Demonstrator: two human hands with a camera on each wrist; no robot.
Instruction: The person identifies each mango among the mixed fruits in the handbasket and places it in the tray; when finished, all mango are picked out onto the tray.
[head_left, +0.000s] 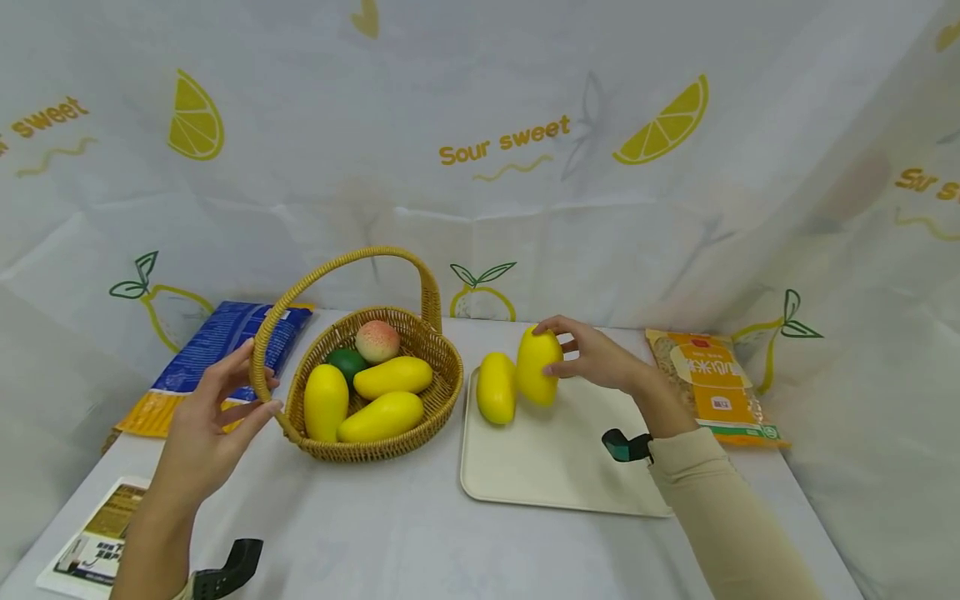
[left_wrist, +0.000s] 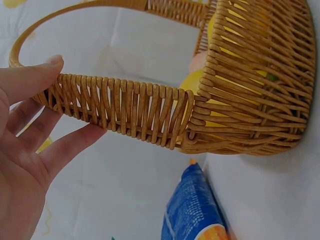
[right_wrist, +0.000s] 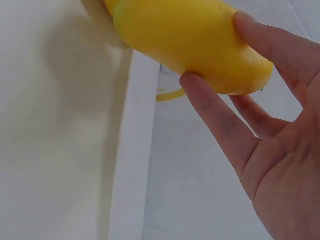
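Observation:
My left hand [head_left: 198, 437] grips the handle [left_wrist: 130, 107] of a woven wicker basket [head_left: 360, 452], thumb on one side and fingers on the other. Inside the basket lie three yellow mangoes [head_left: 393, 377], a peach [head_left: 377, 342] and a dark green fruit [head_left: 347, 364]. On the right, my right hand [head_left: 600, 360] pinches another mango [right_wrist: 190, 40] near its top end, fingers and thumb on opposite sides. That mango stands upright over the left part of a cream tray [head_left: 562, 475]. Right beside it, a second mango [head_left: 496, 387] lies on the tray.
Behind my left hand lies a blue and yellow bag [head_left: 217, 346]. An orange food packet [head_left: 708, 379] is at the tray's right. At the front left lies a white-edged printed card or box [head_left: 97, 533]. A lemon-print curtain [head_left: 525, 233] hangs along the table's back edge.

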